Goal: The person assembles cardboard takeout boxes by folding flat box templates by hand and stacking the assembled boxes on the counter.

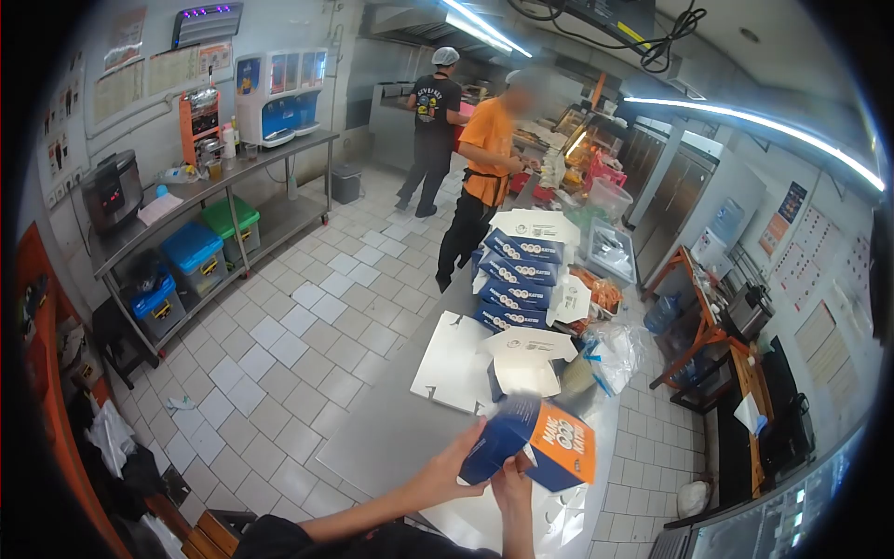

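Note:
A blue and orange printed box (549, 447) is tilted above the near part of the steel table (372, 443). My left hand (463, 456) grips its left side, and my right hand (510, 480) holds it from below. Just beyond it is an open blue box with a white inside (526, 368). Flat white cardboard (449, 359) lies to the left of that one. Farther back, several blue boxes (515, 293) are stacked with their white flaps out.
Two people, one in an orange shirt (486, 140) and one in a dark shirt (436, 101), stand farther back. Plastic bags (619, 359) lie on the table's right side. A steel shelf table (214, 186) lines the left wall. A wooden stand (694, 303) is at the right.

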A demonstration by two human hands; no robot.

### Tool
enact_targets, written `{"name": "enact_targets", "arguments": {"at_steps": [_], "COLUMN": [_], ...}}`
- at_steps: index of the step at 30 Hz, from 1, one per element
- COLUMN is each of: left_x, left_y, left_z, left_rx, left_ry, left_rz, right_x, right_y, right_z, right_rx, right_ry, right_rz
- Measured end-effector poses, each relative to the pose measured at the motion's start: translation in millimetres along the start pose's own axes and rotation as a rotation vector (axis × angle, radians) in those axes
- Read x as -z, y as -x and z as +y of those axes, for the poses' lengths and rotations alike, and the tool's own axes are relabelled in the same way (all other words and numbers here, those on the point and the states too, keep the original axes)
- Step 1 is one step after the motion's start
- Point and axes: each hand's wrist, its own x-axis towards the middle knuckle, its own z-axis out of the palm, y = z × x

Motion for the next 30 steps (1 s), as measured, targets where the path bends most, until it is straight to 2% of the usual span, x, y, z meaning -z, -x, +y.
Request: {"name": "enact_targets", "arguments": {"at_steps": [1, 2, 3, 4, 5, 7, 8, 9, 10, 11, 12, 13, 14, 15, 16, 18, 20, 22, 24, 26, 27, 29, 30], "left_x": [-1, 2, 7, 13, 17, 27, 33, 40, 46, 50, 52, 51, 50, 50, 51, 55, 64, 73, 76, 82, 87, 89, 90], "left_y": [1, 1, 2, 4, 5, 9, 12, 19, 27, 33, 36, 39, 42, 43, 48, 60, 72, 91, 110, 103, 105, 120, 129], "left_z": [2, 5, 7, 7, -3, -37, -51, -63, -73, -82, -90, -98, -105, -104, -101, -99, -100, -130, -125, -80, -63, -53, -44], "left_rx": [0.033, 0.029, 0.160, 0.291, 0.288, 0.079, 0.005, 0.128, 0.256, 0.265, 0.344, 0.422, 0.468, 0.465, 0.501, 0.544, 0.381, 0.410, 0.442, 0.229, 0.166, 0.148, 0.130], "left_ry": [0.047, 0.045, 0.059, 0.071, 0.062, 0.123, 0.135, 0.382, 0.630, 0.624, 0.736, 0.849, 0.800, 0.801, 0.804, 0.805, 0.824, 0.754, 0.687, 0.522, 0.499, 0.317, 0.293], "left_rz": [-0.011, -0.017, -0.074, -0.127, -0.127, 0.106, 0.181, 0.243, 0.305, 0.296, 0.348, 0.401, 0.404, 0.404, 0.354, 0.330, 0.289, 0.316, 0.397, 0.517, 0.485, 0.509, 0.512], "right_x": [-3, -5, -15, -26, -32, -5, 13, 29, 42, 49, 56, 56, 71, 55, 53, 39, 26, 21, 12, 4, 4, -2, -18], "right_y": [1, 2, 4, 10, 12, 14, 11, 10, 7, 5, 8, 10, 15, 25, 26, 23, 19, 11, 0, -11, -17, -33, -40], "right_z": [4, 6, -12, -34, -48, -62, -75, -85, -90, -91, -82, -70, -30, -18, -21, -36, -43, -39, -33, -22, -15, 0, 2], "right_rx": [-0.160, -0.171, -0.168, -0.075, 0.020, 0.354, 0.366, 0.363, 0.154, -0.051, -0.255, -0.360, -0.419, -0.415, -0.418, -0.292, -0.171, -0.126, -0.096, -0.089, -0.141, -0.345, -0.302], "right_ry": [-0.329, -0.188, -0.191, -0.076, 0.035, 0.471, 0.673, 0.872, 0.757, 0.642, 0.395, 0.321, 0.608, 0.218, 0.219, 0.186, 0.143, 0.187, 0.225, 0.197, 0.188, 0.504, 0.607], "right_rz": [0.029, 0.114, 0.117, -0.010, -0.138, 0.014, 0.158, 0.308, 0.324, 0.337, 0.176, -0.046, -0.080, -0.076, -0.082, -0.186, -0.296, -0.413, -0.581, -0.624, -0.730, -0.454, -0.534]}}
